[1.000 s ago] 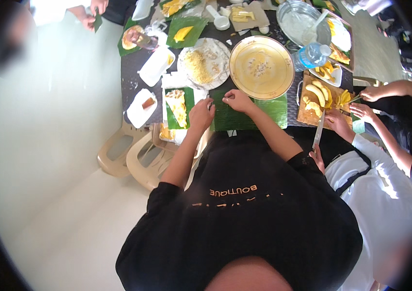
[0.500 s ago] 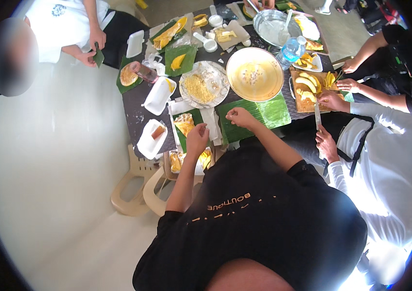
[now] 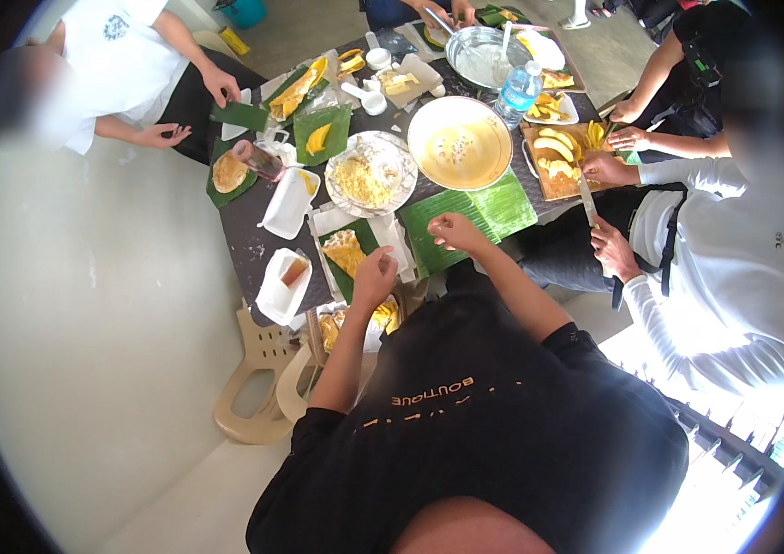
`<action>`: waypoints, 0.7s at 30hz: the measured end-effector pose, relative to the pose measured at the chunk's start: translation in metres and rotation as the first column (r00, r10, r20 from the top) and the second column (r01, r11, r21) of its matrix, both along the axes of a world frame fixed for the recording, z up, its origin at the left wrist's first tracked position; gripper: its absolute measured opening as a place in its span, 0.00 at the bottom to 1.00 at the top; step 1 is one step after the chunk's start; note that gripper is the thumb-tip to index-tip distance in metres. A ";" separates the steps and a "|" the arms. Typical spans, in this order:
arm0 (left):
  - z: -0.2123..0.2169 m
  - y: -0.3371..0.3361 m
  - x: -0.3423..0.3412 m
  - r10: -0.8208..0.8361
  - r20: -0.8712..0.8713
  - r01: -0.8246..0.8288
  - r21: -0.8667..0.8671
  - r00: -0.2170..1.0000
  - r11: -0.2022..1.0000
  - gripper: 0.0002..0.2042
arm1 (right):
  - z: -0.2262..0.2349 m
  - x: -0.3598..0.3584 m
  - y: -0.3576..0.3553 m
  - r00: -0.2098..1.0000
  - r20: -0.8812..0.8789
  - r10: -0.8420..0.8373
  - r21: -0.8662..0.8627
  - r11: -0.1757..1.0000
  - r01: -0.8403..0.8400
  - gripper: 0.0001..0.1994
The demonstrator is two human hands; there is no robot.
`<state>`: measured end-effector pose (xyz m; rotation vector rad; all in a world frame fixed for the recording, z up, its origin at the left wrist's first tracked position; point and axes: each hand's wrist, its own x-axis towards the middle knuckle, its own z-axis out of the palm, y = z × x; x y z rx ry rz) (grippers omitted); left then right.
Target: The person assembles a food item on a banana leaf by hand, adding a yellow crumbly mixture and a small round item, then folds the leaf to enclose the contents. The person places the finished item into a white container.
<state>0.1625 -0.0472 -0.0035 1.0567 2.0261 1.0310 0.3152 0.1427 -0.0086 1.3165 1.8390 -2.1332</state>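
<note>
My left hand (image 3: 376,274) hovers beside a folded yellow-and-white food piece (image 3: 344,251) that lies on a banana leaf (image 3: 366,234). Its fingers are loosely curled, with nothing visible in them. Over the near edge of a larger banana leaf (image 3: 502,209) is my right hand (image 3: 452,233), its fingers bent in and nothing showing between them. Beyond it stands a wide bowl (image 3: 501,118) of pale yellow liquid with small bits in it. Left of the bowl, a patterned plate (image 3: 394,159) carries yellow crumbly food and white powder.
At right, a co-worker's hands hold a knife (image 3: 587,198) at a cutting board (image 3: 549,187) with peeled bananas. A water bottle (image 3: 518,94) and metal pan (image 3: 477,44) stand behind the bowl. Foam boxes (image 3: 283,300) line the left side; a plastic chair (image 3: 258,420) is below.
The view has shifted, so the table sits slightly further left. My hands keep nearly the same pose. The person at far left has moved a leaf piece toward the table and opened one hand.
</note>
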 end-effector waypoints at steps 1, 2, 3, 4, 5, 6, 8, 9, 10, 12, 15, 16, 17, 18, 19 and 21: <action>0.001 -0.001 0.000 -0.011 0.015 0.011 0.000 1.000 1.000 0.15 | 0.000 0.001 0.000 1.000 0.000 -0.010 0.004 1.000 0.010 0.19; 0.001 -0.001 0.000 -0.021 0.029 0.021 0.001 0.999 1.000 0.15 | 0.000 0.001 0.001 1.000 -0.001 -0.019 0.009 1.000 0.019 0.19; 0.002 -0.002 0.001 -0.030 0.044 0.030 0.001 0.999 1.000 0.16 | 0.000 0.003 0.001 1.000 0.020 -0.024 0.012 1.000 0.023 0.19; 0.002 -0.002 0.002 -0.023 0.056 0.024 -0.004 0.998 1.000 0.16 | 0.001 0.005 0.000 0.999 0.038 -0.026 0.015 1.000 0.026 0.19; 0.003 -0.003 0.004 -0.016 0.069 0.017 -0.010 0.997 1.000 0.16 | 0.002 0.006 -0.001 0.998 0.055 -0.029 0.018 0.999 0.028 0.19; 0.003 -0.003 0.005 -0.009 0.082 0.010 -0.015 0.997 1.000 0.16 | 0.002 0.004 -0.001 0.999 0.046 -0.024 0.015 1.000 0.023 0.19; 0.003 -0.007 0.009 -0.004 0.069 0.005 -0.018 0.998 1.000 0.16 | 0.002 0.007 -0.004 0.999 0.041 -0.015 0.005 1.000 0.015 0.19; 0.003 -0.010 0.011 -0.002 0.062 0.003 -0.019 0.998 1.000 0.16 | 0.001 0.008 -0.005 0.999 0.042 -0.016 0.007 1.000 0.015 0.19; 0.000 -0.013 0.013 0.005 0.060 -0.004 -0.015 0.998 1.000 0.16 | 0.001 0.007 -0.008 0.999 0.042 -0.018 0.007 1.000 0.017 0.19; -0.004 -0.020 0.013 0.015 0.057 -0.015 -0.006 0.998 1.000 0.15 | 0.002 0.003 -0.013 0.999 0.033 -0.003 0.002 1.000 0.003 0.19; -0.004 -0.031 0.010 0.039 0.036 -0.038 -0.029 0.999 0.999 0.15 | 0.004 -0.001 -0.019 1.000 -0.014 -0.025 -0.005 1.000 0.025 0.20; -0.007 -0.035 0.010 0.057 0.030 -0.057 -0.014 0.998 0.998 0.15 | 0.004 -0.004 -0.021 0.997 -0.055 -0.062 0.000 0.998 0.062 0.21; -0.008 -0.040 0.008 0.072 0.023 -0.072 0.001 0.997 0.997 0.15 | 0.004 -0.008 -0.019 1.000 -0.003 -0.010 0.007 1.000 0.010 0.19; -0.008 -0.041 0.008 0.086 0.045 -0.086 -0.010 0.995 0.996 0.14 | 0.003 -0.008 -0.016 0.998 0.049 0.038 0.012 0.999 -0.038 0.17; -0.005 -0.043 0.007 0.111 0.059 -0.110 -0.024 0.992 0.994 0.14 | 0.002 -0.009 -0.015 0.999 0.038 0.037 0.010 0.999 -0.038 0.17; -0.010 -0.049 0.003 0.102 0.043 -0.101 -0.017 0.994 0.995 0.14 | 0.002 -0.011 -0.016 0.999 0.013 0.043 0.001 0.999 -0.043 0.17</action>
